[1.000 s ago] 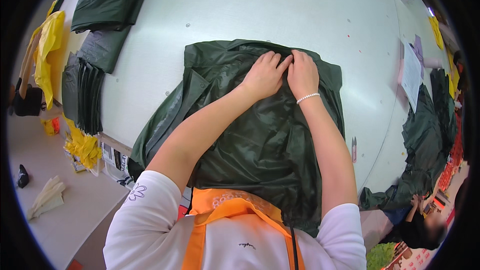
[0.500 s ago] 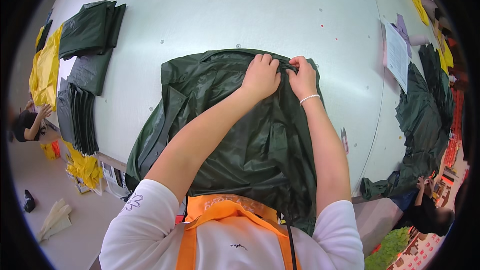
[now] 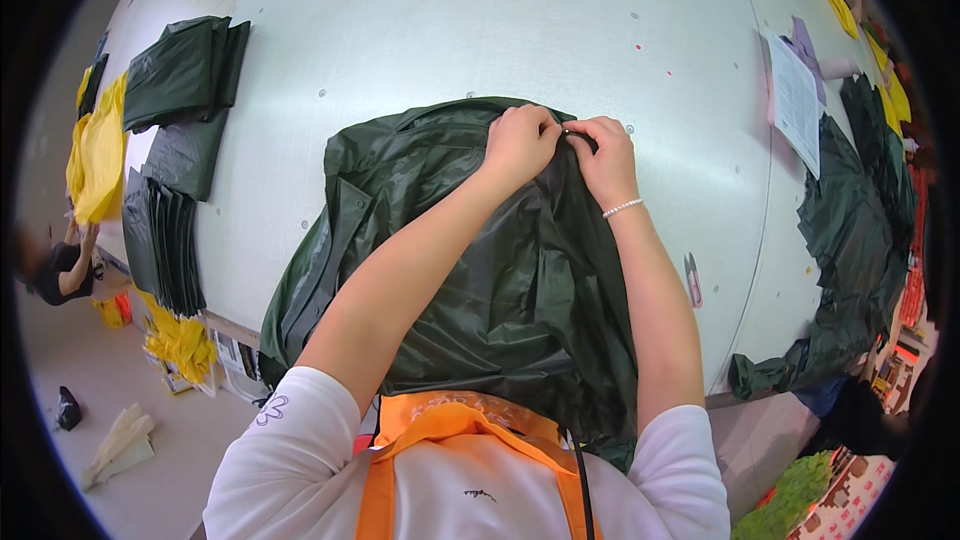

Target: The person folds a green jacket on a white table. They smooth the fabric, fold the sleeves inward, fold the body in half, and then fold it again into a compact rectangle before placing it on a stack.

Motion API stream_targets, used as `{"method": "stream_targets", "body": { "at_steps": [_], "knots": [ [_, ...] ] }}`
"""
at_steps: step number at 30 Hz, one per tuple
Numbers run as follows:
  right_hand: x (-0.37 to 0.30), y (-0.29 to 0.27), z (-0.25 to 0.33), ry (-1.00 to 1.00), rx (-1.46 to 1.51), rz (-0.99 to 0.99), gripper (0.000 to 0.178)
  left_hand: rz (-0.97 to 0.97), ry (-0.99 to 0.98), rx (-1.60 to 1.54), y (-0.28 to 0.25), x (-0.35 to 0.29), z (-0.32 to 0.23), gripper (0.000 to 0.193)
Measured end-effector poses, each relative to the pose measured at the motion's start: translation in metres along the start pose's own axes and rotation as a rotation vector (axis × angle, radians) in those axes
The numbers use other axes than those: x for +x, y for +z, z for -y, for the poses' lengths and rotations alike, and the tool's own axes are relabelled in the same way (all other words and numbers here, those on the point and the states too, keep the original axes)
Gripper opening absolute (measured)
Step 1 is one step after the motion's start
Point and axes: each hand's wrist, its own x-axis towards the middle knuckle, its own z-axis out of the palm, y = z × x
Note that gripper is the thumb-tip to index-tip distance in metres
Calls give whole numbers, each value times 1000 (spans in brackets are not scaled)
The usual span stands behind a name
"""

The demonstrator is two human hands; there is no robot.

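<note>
A dark green, shiny rain jacket lies crumpled across the table in front of me, its near end hanging over my lap. Along its left side runs a placket with snap buttons. At the jacket's far edge, right of the middle, my left hand pinches the fabric. My right hand, with a beaded bracelet at the wrist, pinches the same edge close beside it. A small dark bit of the edge shows between the two hands; its exact shape is hard to make out.
Folded dark green garments are stacked at the left, near yellow fabric. Small thread snips lie right of my right forearm. Farther right are a printed sheet and a heap of dark green fabric. Another person stands at the far left.
My fingertips have come closer together at the jacket's edge, the right hand turning inward. The view has shifted slightly. At the left, the other person's hands have moved to the yellow fabric.
</note>
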Motion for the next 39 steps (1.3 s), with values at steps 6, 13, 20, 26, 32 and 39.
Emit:
{"method": "stream_targets", "body": {
  "at_steps": [6,13,20,26,32,39],
  "knots": [
    [2,2,-3,-119,-117,-78,8,-74,9,216,-10,-2,-8,17],
    [2,4,4,57,25,-212,9,-99,71,458,-3,-3,-41,13],
    [11,-8,11,-86,-48,-199,10,-188,224,421,5,-5,-43,13],
    [5,-8,4,-82,-81,-189,6,-332,246,229,3,-12,-28,20],
    [-4,-7,-9,41,-71,-236,5,-351,-2,326,-32,-16,9,22],
    [-18,-2,-30,217,-40,-217,6,-476,-169,371,-112,-60,102,19]
  ]
}}
